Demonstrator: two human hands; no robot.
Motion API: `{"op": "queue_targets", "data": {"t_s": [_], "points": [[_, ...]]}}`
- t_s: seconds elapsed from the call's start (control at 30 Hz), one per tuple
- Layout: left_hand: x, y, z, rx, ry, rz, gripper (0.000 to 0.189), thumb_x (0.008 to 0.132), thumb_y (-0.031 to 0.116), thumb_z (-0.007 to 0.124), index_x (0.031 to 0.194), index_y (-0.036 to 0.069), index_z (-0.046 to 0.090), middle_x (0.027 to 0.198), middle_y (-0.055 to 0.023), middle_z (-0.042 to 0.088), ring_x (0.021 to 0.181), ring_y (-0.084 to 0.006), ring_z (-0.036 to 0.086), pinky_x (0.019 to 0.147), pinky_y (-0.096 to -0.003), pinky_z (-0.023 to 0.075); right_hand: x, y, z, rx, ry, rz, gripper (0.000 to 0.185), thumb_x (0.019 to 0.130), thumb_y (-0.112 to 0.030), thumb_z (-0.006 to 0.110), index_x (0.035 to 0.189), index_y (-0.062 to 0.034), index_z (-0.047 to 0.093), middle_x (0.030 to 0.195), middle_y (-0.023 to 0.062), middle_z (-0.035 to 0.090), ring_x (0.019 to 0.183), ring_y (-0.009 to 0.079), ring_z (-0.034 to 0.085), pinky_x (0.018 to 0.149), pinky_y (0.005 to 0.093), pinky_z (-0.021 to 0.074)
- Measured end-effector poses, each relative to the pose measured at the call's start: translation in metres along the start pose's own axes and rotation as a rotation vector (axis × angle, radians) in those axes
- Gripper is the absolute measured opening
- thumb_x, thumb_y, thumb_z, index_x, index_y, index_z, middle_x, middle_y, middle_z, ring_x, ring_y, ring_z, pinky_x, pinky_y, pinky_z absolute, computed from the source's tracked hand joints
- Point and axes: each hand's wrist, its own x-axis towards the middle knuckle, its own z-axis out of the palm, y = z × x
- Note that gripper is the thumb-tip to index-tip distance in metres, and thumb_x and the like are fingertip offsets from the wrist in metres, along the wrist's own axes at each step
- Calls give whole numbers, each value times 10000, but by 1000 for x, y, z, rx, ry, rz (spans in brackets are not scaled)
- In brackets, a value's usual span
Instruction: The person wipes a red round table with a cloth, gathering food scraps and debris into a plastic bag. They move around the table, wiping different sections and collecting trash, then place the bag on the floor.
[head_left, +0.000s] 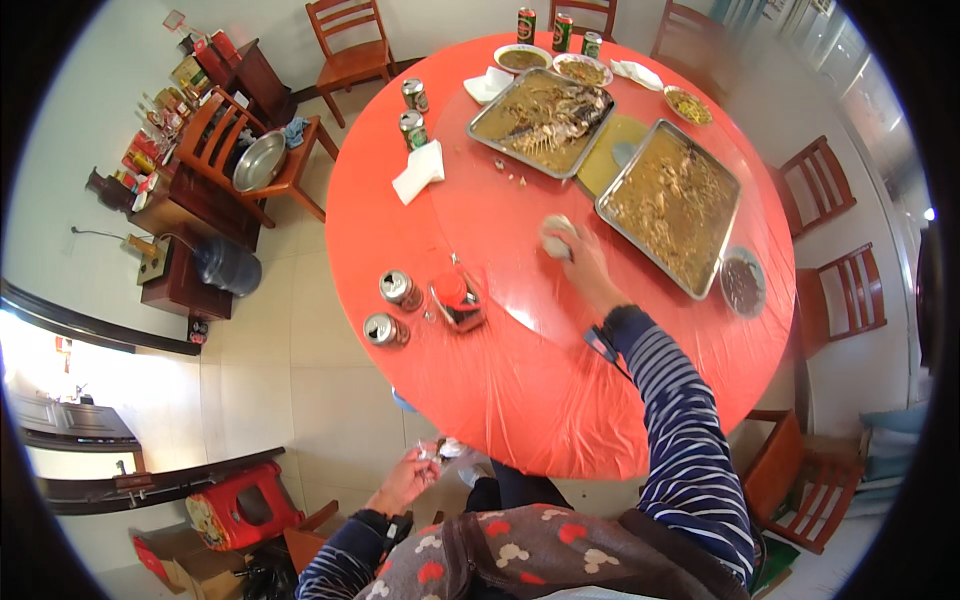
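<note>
My right hand (589, 270) is over the red plastic-covered round table (420, 232), its fingers closed on a crumpled whitish wad (556, 226), either paper or cloth. The wad is blurred and appears to rest on the tablecloth. Just beyond it lie two metal trays, the left one (516, 157) with fish remains in brown sauce and the right one (648, 254) with leftover sauce and scraps. Below the near table edge, my left hand (405, 480) grips a clear plastic item (429, 450) with something white and dark at it; exactly what cannot be told.
A red-capped bottle (451, 289) stands left of my right hand, beside open drink cans (397, 289). White napkins (421, 171), small food crumbs (523, 181), dishes (523, 58) and a bowl (742, 283) are also on the table. Wooden chairs (352, 52) surround it.
</note>
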Motion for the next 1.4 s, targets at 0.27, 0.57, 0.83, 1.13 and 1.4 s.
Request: {"op": "queue_targets", "data": {"t_s": [0.27,0.57,0.83,1.13,1.4], "points": [[-4,-20,-3,61,13,31,382,1028,28,455,1410,12,460,919,-118,637,884,-206,635,830,-313,523,230,-15,118,-236,-137,-331,461,823,-5,638,1241,-195,672,1355,107,549,1155,376,536,979,441,480],[5,-43,-4,-184,99,-50,405,1035,35,444,1439,30,477,888,-122,651,825,-196,618,754,-270,495,272,-2,197,-458,-113,-408,329,943,-131,548,1249,-175,662,1303,171,572,1108,356,607,929,434,524],[3,-3,14,-122,38,-126,362,1052,68,449,1412,31,470,946,-104,634,904,-192,616,866,-322,495,209,22,140,-466,-326,-112,494,868,-59,605,1344,-192,597,1226,179,571,1121,367,594,905,456,508],[11,1,11,-70,10,-133,425,1023,38,450,1447,23,418,921,-121,630,838,-173,586,802,-265,479,57,36,27,-184,-243,-9,513,789,-45,647,1277,-203,641,1189,188,622,1103,376,608,944,475,492],[22,2,11,64,18,-173,420,986,0,470,1404,31,472,863,-100,638,767,-140,561,769,-243,475,53,87,15,-308,-238,139,535,784,-57,660,1300,-199,641,1419,151,526,1254,426,519,1070,473,447]]}}
